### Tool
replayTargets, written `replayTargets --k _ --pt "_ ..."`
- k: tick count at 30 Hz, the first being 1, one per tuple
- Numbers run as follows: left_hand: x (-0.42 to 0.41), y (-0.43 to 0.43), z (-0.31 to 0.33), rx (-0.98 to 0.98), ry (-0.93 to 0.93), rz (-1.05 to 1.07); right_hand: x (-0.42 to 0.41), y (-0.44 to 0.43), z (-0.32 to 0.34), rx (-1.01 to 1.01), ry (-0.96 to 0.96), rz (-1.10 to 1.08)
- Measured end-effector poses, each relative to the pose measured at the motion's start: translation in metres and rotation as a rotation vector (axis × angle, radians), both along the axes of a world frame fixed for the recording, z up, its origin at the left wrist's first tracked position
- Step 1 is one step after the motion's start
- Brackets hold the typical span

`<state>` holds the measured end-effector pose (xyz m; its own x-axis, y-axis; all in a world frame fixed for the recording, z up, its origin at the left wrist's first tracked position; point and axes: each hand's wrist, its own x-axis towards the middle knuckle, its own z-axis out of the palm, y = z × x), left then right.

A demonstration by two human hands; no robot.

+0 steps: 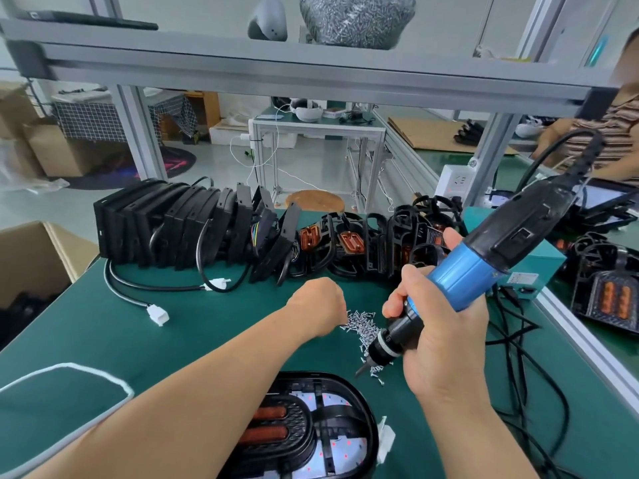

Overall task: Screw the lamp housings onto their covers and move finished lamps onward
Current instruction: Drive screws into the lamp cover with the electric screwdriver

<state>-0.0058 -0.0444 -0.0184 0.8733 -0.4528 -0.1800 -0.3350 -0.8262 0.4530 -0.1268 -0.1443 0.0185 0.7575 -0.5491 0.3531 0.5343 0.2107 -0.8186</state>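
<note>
My right hand (446,344) grips a blue and black electric screwdriver (484,261), its bit pointing down-left at a pile of small silver screws (363,328) on the green mat. My left hand (316,307) reaches over the pile's left edge with fingers curled downward; the fingertips are hidden, so any screw in them cannot be seen. A black oval lamp housing (311,430) with orange coils lies at the near edge, under my forearms. Black rectangular covers (166,226) stand in a row at the back left, and more lamp housings (373,243) stand at the back centre.
A cardboard box (38,257) sits off the table's left edge. A teal power unit (529,271) and tangled black cables (518,344) lie on the right. More lamps (608,295) sit beyond an aluminium rail. Another person (608,133) is at the far right. White connectors (157,314) trail from cables.
</note>
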Motion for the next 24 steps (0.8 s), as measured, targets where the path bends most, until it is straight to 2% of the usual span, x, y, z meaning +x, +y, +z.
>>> replayTargets --k 3,5,7,11,15,19,24 --pt "-0.009 -0.003 -0.003 0.115 -0.034 -0.058 -0.001 0.003 0.001 -0.011 -0.015 -0.005" --pt "-0.015 -0.002 -0.004 0.120 -0.050 -0.073 -0.002 0.003 0.001 -0.002 -0.023 -0.003" --pt "-0.019 0.005 -0.002 -0.020 -0.019 -0.023 -0.004 0.004 0.003 0.017 -0.029 0.003" --pt "-0.037 0.034 0.012 -0.439 0.121 0.055 -0.007 0.003 0.007 0.053 -0.038 0.010" --pt "-0.064 0.067 0.021 -0.843 0.334 0.112 -0.007 0.005 0.015 0.083 -0.096 -0.005" --pt "-0.077 0.080 0.021 -1.095 0.568 0.201 0.001 0.013 0.026 0.168 -0.162 0.028" --pt "-0.083 0.088 0.022 -1.265 0.789 0.191 0.011 0.020 0.038 0.241 -0.200 0.039"
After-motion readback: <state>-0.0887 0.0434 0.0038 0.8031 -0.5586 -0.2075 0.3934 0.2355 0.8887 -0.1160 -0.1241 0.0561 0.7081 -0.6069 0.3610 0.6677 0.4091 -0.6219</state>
